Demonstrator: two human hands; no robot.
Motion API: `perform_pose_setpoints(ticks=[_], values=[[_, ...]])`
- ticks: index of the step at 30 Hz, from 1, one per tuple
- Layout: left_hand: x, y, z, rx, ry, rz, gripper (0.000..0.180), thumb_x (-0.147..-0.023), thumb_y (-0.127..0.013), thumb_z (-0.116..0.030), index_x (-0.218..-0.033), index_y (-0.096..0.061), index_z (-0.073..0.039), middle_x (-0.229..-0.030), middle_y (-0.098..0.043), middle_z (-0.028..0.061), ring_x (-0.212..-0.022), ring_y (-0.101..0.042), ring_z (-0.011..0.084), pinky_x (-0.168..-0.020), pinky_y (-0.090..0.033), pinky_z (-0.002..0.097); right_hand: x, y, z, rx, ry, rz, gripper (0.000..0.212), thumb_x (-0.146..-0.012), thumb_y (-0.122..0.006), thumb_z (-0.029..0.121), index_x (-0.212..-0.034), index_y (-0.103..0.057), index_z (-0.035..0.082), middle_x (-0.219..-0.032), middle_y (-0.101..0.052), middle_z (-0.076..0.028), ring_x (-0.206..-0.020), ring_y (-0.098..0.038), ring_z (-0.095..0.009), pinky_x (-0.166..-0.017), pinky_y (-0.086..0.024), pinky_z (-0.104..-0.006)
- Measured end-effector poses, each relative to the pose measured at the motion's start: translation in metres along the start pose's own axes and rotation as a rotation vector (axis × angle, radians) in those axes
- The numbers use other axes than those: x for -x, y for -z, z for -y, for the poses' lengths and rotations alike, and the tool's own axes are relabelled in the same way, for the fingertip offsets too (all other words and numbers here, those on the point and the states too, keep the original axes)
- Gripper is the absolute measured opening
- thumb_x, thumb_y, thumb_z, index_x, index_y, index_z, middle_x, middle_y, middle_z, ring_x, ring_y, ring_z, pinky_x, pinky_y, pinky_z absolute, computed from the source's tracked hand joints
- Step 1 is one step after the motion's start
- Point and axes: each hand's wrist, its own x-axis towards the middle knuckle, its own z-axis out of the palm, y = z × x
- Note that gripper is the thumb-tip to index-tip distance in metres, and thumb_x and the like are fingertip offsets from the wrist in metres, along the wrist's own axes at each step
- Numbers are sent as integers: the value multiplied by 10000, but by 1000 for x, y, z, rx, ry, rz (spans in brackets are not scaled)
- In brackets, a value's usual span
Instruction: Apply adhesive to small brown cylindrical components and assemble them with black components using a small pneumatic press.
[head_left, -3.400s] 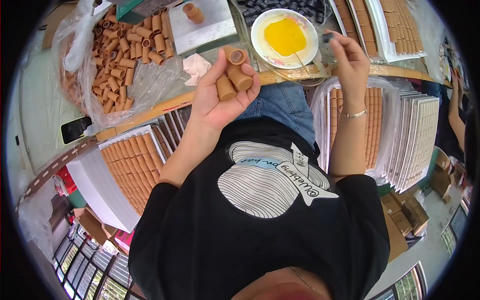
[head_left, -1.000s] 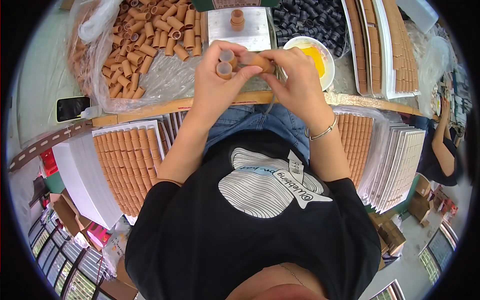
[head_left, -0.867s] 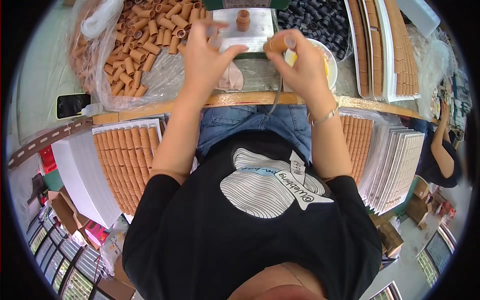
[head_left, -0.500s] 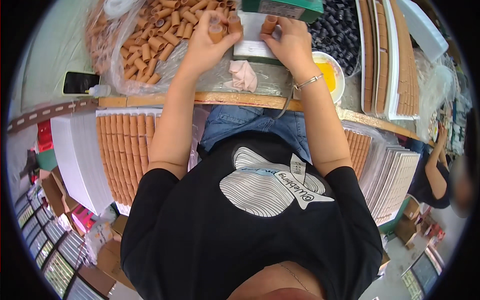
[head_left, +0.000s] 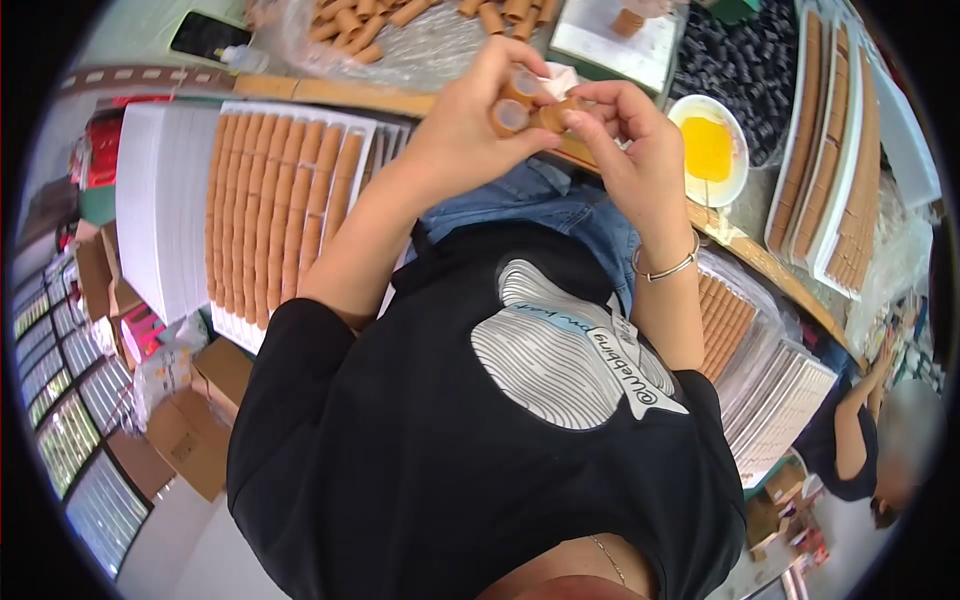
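Note:
Above the table's front edge, my left hand (head_left: 462, 125) is closed around short brown tubes with pale, translucent ends. One tube (head_left: 510, 118) sits below another tube (head_left: 523, 82) in its grip. My right hand (head_left: 636, 135) pinches a third brown tube (head_left: 553, 115) between thumb and fingers, right up against the left hand's thumb. Beyond the hands, a single brown piece (head_left: 627, 22) stands on a white board (head_left: 600, 45). A pink cloth (head_left: 562, 80) is partly hidden behind my fingers.
Loose brown tubes (head_left: 360, 28) lie on clear plastic. Black small parts (head_left: 735, 75) are heaped beside a white bowl (head_left: 740, 165) of yellow stuff. Trays of brown tubes (head_left: 280, 190) stand left of my lap, more trays (head_left: 845, 150) at right. Another person (head_left: 850, 440) works at far right.
Both hands have come back from the white board to the table's front edge and closer together. A brown piece now stands on the board without a hand on it. The view has shifted too.

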Motion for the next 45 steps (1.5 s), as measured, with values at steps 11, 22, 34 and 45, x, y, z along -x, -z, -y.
perform_pose_setpoints(ticks=[11, 22, 34, 45], values=[[103, 23, -3, -47, 26, -215, 477, -768, -793, -102, -1100, -454, -63, -929, -627, 79, -865, -644, 178, -737, -508, 303, 22, -50, 21, 16, 91, 385, 168, -850, -683, 46, -1000, -620, 9, -691, -499, 28, -598, -420, -66, -569, -376, -219], [178, 35, -8, -134, 123, -332, 414, -778, -785, -81, -1050, -473, -66, -897, -624, 59, -811, -643, 145, -724, -503, 276, 48, -101, 41, 98, 188, 538, 180, -811, -743, 84, -937, -630, 23, -591, -472, -14, -538, -451, -111, -535, -404, -250], [355, 73, 26, -742, 657, -1277, 263, -818, -700, -18, -1068, -652, -84, -940, -687, 33, -825, -632, 148, -761, -519, 299, 52, -103, 48, 104, 166, 532, 223, -839, -711, 80, -1044, -651, 16, -769, -638, -32, -667, -558, -92, -641, -463, -233], [360, 49, 73, -559, 476, -1449, 696, -851, -716, -164, -1446, -372, -60, -1489, -346, 166, -1252, -485, 245, -1000, -430, 348, 60, -93, 49, 45, 73, 553, 136, -878, -677, 95, -962, -673, -12, -804, -670, -47, -710, -599, -86, -680, -474, -224]])
